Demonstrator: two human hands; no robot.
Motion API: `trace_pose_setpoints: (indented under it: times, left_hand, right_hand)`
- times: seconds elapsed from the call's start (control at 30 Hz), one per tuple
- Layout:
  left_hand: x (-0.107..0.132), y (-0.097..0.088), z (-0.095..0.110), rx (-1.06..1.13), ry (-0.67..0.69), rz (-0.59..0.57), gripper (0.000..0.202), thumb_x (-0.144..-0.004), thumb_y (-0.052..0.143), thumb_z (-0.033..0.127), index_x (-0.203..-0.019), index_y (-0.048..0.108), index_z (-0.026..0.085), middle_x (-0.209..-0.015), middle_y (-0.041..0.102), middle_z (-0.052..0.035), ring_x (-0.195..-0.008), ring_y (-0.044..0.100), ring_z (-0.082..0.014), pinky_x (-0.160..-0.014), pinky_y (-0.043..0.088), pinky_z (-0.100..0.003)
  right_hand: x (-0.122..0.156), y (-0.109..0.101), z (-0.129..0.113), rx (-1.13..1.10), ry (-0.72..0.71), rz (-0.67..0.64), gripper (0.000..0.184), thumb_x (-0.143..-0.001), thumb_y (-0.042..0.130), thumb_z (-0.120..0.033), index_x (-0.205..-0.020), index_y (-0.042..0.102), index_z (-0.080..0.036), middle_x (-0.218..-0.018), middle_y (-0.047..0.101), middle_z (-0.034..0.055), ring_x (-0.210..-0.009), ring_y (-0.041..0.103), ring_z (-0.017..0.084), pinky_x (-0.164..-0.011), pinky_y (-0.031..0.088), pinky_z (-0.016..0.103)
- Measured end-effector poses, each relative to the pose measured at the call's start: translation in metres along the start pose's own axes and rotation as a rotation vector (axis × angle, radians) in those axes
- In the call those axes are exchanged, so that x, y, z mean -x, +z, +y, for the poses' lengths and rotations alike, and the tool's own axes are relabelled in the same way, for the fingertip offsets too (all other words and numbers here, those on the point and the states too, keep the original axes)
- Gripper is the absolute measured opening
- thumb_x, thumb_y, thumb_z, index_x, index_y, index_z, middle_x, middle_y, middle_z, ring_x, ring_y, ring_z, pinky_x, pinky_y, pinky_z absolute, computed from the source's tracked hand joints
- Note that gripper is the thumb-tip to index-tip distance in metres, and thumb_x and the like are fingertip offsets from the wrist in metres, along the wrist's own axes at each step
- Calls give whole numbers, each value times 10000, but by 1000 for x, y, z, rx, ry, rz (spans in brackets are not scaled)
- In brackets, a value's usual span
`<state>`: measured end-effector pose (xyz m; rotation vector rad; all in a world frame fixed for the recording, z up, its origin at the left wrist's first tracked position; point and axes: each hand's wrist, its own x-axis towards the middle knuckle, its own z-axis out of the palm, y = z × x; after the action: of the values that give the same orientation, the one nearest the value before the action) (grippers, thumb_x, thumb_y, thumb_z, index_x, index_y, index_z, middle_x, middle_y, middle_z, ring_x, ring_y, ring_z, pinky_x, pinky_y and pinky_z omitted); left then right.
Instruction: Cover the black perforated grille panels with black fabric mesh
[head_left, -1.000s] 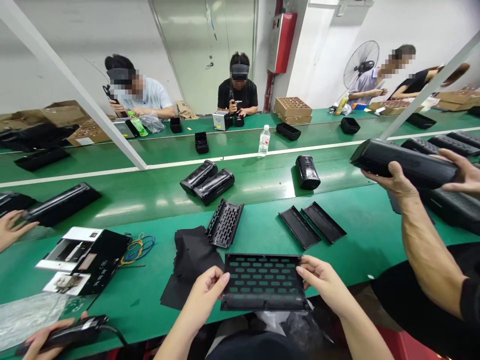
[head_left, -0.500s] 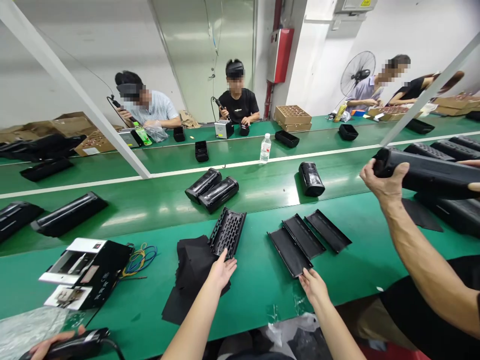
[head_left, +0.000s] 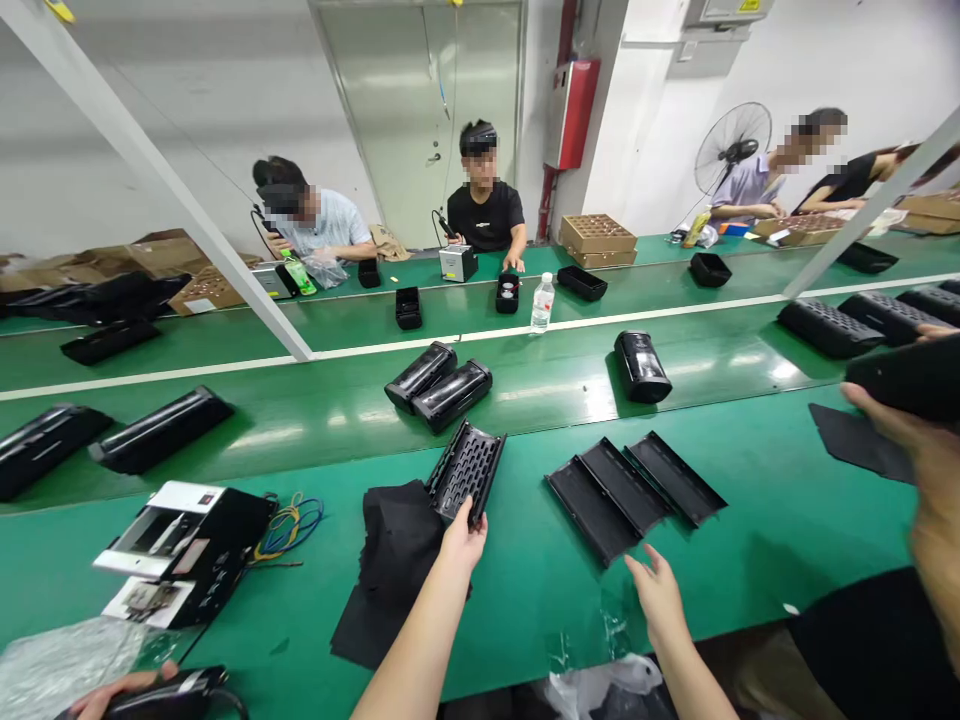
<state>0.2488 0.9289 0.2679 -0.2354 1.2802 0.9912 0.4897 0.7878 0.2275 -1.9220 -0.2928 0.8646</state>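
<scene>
In the head view my left hand [head_left: 465,538] grips the near end of a black perforated grille cover [head_left: 471,468], thumb on its upper side. Beside and partly under that cover lies a pile of black fabric sheets [head_left: 397,540]. My right hand [head_left: 658,590] is open and holds nothing, its fingertips just short of the near end of a black curved cover [head_left: 592,510]. This cover lies side by side with two more, a middle cover [head_left: 626,485] and a right-hand cover [head_left: 676,478]; their inner faces look lined.
A black-and-white machine [head_left: 187,550] stands at left beside coiled wires [head_left: 289,530]. Black speaker-like housings [head_left: 454,395] lie on the green conveyor [head_left: 337,400]. A water bottle [head_left: 542,303] stands farther back. At right, a co-worker's hand [head_left: 900,430] holds a black housing.
My left hand has closed on the grille cover's near end. My right hand has come away from the curved cover. The co-worker at right has lowered and turned the housing.
</scene>
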Motion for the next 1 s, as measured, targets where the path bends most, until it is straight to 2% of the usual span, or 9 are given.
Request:
trace_pose_setpoints:
  times: [0.13, 0.33, 0.5, 0.57, 0.67, 0.73, 0.8, 0.87, 1.0]
  left_hand:
    - [18, -25, -16, -88, -38, -21, 86, -694, 603, 155, -695, 518, 156, -582, 562, 18, -462, 534, -57, -423, 478, -140]
    - [58, -87, -54, -376, -109, -65, 187, -602, 690, 212, -675, 547, 116, -538, 584, -11, -424, 523, -76, -395, 443, -168]
    - [66, -112, -64, -614, -19, -63, 247, -624, 653, 326, -744, 539, 143, -686, 622, -42, -578, 587, -122, -537, 476, -240]
    - [64, -118, -56, -737, 40, -32, 241, -673, 581, 383, -732, 522, 156, -671, 610, -40, -577, 592, -150, -554, 477, -297]
    - [63, -131, -28, -961, 187, 68, 232, -692, 533, 391, -687, 512, 160, -626, 568, -32, -604, 595, -197, -609, 464, -361]
    - [64, -144, -1, -1093, 355, 183, 155, -696, 532, 304, -768, 515, 167, -764, 559, -53, -812, 577, -229, -770, 418, -379]
    - [64, -157, 24, -1189, 518, 318, 234, -705, 500, 200, -937, 477, 176, -981, 493, -87, -1045, 459, -245, -915, 306, -384]
    - [62, -166, 41, -1257, 612, 410, 316, -688, 492, 135, -999, 452, 172, -1062, 428, -109, -1121, 373, -264, -947, 246, -400]
    - [51, -172, 53, -1313, 678, 440, 178, -593, 559, 77, -740, 520, 169, -899, 462, -75, -1009, 437, -278, -879, 299, -402]
  right_hand:
    - [17, -2, -15, 170, -185, 0, 586, -628, 486, -491, -1104, 437, -153, -1245, 321, 166, -1158, 351, 319, -901, 376, 411]
    - [39, 25, -17, 268, -263, -399, 582, -695, 439, -502, -1169, 397, -168, -1246, 401, 136, -1164, 365, 278, -881, 399, 384]
    - [42, 40, 11, 578, -359, -574, 582, -694, 416, -462, -1173, 434, -131, -1278, 376, 142, -1215, 288, 287, -979, 283, 419]
    - [41, 40, 20, 664, -397, -595, 557, -710, 376, -402, -1200, 409, -139, -1288, 358, 132, -1216, 288, 279, -978, 285, 419]
    - [36, 39, 26, 712, -452, -589, 542, -712, 347, -336, -1229, 370, -173, -1273, 367, 108, -1198, 324, 259, -961, 317, 398]
    - [34, 38, 27, 714, -475, -593, 535, -710, 353, -338, -1219, 379, -176, -1238, 401, 111, -1177, 355, 258, -944, 338, 392]
    - [32, 38, 27, 707, -494, -596, 528, -711, 361, -350, -1207, 388, -172, -1204, 430, 115, -1155, 382, 259, -929, 355, 390]
    - [32, 39, 28, 707, -502, -590, 522, -714, 365, -371, -1192, 399, -165, -1177, 452, 118, -1140, 399, 259, -915, 369, 384]
    - [34, 39, 24, 726, -500, -565, 539, -722, 362, -440, -1161, 423, -134, -1148, 471, 139, -1124, 411, 277, -891, 391, 389]
